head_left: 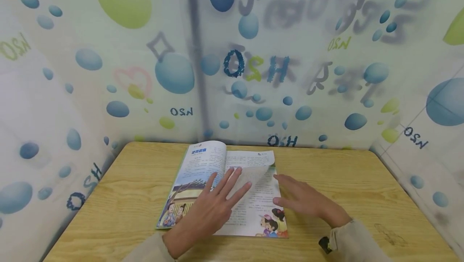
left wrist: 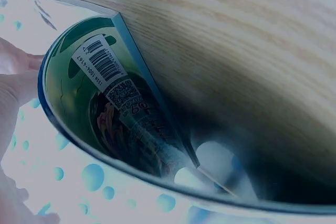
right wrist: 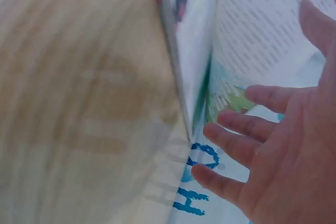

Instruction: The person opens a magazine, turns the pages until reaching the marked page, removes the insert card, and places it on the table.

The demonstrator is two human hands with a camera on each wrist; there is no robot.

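An illustrated magazine (head_left: 253, 213) lies spread on the table, its left side bulging upward. One page (head_left: 255, 175) is lifted and curls over the right side, its far corner raised. Over the middle of the magazine, my left hand (head_left: 214, 209) has its fingers spread and straight, fingertips at the curled page. My right hand (head_left: 308, 199) is by the magazine's right edge, fingers extended, palm toward the curled page. The right wrist view shows that palm (right wrist: 294, 150) with nothing in it. In the left wrist view the magazine's green back cover (left wrist: 68, 87) arches up, showing a barcode.
The wooden table (head_left: 337, 173) extends on both sides of the magazine. Behind it and at the sides hangs a white sheet (head_left: 311, 92) with blue and green spots and lettering. A dark band (head_left: 325, 245) is at the right wrist.
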